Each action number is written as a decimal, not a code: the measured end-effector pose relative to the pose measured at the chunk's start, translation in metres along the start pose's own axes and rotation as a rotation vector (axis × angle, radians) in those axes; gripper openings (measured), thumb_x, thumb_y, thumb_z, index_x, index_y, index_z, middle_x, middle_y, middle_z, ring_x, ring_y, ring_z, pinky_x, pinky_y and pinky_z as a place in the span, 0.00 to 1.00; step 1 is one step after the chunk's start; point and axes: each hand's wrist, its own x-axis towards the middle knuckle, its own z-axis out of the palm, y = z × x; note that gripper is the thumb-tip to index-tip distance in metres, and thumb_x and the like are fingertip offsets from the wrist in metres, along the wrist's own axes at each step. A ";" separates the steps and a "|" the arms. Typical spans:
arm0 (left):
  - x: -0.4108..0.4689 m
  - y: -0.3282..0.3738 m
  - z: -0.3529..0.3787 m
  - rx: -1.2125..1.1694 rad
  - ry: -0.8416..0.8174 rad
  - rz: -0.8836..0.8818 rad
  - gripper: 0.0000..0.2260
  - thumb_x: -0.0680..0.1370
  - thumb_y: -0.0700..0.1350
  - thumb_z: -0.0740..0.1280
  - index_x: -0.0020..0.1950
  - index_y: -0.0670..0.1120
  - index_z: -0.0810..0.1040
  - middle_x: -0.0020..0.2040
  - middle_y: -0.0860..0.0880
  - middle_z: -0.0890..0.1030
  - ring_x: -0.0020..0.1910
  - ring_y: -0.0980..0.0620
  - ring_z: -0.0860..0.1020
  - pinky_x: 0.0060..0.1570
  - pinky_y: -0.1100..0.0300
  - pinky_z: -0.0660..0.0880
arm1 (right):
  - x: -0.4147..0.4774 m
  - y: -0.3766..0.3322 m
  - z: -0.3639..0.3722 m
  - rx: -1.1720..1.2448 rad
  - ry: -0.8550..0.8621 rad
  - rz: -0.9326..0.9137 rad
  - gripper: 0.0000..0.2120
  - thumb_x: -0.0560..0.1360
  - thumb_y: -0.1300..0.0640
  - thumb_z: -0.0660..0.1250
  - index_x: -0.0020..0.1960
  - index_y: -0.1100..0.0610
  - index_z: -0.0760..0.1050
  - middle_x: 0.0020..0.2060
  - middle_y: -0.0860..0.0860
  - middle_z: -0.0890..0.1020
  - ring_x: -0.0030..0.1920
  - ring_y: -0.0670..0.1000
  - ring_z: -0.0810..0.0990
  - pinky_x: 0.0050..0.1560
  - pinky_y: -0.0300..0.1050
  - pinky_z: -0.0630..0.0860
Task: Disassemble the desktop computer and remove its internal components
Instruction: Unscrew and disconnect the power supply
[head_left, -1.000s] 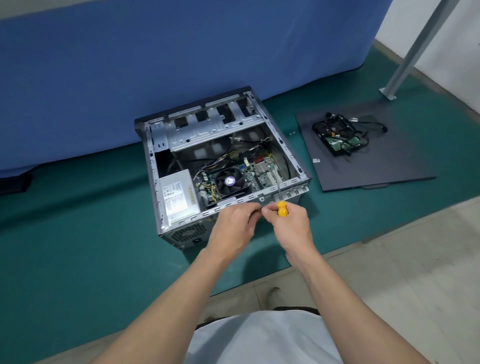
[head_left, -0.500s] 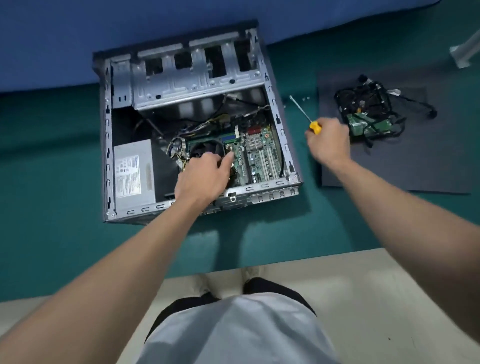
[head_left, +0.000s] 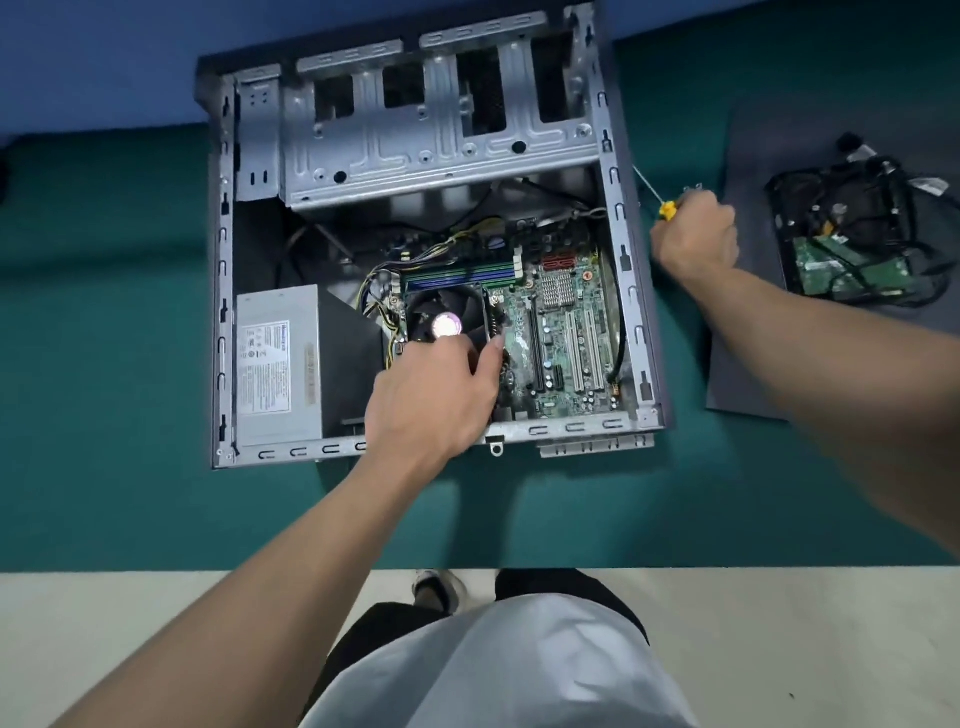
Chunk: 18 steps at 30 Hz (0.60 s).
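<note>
Inside the open computer case (head_left: 621, 249), the left hand's fingers (head_left: 441, 348) are lying over the cooler fan (head_left: 447, 306), with the thumb (head_left: 493, 353) spreading apart from them along the fan's right edge. Whether the fingers are curling round the fan cannot be told, since the back of the left hand (head_left: 431, 400) is hiding them. The fan is sitting on the green motherboard (head_left: 566, 332), which is lying flat on the case's floor in its right half. A grey power supply (head_left: 278, 364) is occupying the near left corner, and a bare metal drive cage (head_left: 441, 135) is spanning the far end.

Outside the case, just beside its right wall, the right hand's fingers (head_left: 706, 205) are clamping together round a screwdriver (head_left: 667, 209). Its yellow handle is showing at the thumb side, and its thin shaft is pointing up and to the left towards the wall. The right hand (head_left: 696, 236) is hovering over the edge of a dark side panel (head_left: 763, 156), which is lying on the green mat (head_left: 104, 338). A hard drive (head_left: 852, 265) tangled in black cables (head_left: 904, 218) is resting on that panel, well apart from the case. The case is standing on the same mat, with blue cloth (head_left: 78, 52) rising behind it and pale floor (head_left: 130, 649) showing nearest the person.
</note>
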 end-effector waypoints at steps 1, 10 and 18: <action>-0.001 0.000 0.000 -0.008 0.010 0.003 0.25 0.79 0.65 0.51 0.41 0.48 0.77 0.30 0.52 0.68 0.33 0.42 0.71 0.37 0.53 0.70 | 0.000 -0.001 0.000 0.007 -0.019 0.011 0.15 0.74 0.59 0.62 0.60 0.57 0.75 0.58 0.60 0.77 0.58 0.64 0.76 0.58 0.52 0.72; -0.003 0.002 -0.002 -0.067 0.075 0.066 0.22 0.79 0.61 0.53 0.38 0.48 0.75 0.30 0.49 0.71 0.34 0.41 0.71 0.37 0.53 0.69 | -0.023 0.007 -0.040 0.197 -0.004 0.081 0.15 0.73 0.57 0.63 0.59 0.59 0.73 0.58 0.60 0.77 0.57 0.61 0.77 0.55 0.47 0.73; -0.024 -0.011 -0.016 -0.352 0.244 0.249 0.11 0.79 0.48 0.61 0.54 0.48 0.81 0.45 0.48 0.84 0.43 0.45 0.80 0.45 0.54 0.76 | -0.142 -0.003 -0.088 0.406 0.092 -0.072 0.07 0.76 0.55 0.63 0.52 0.55 0.70 0.46 0.52 0.76 0.45 0.54 0.72 0.42 0.41 0.62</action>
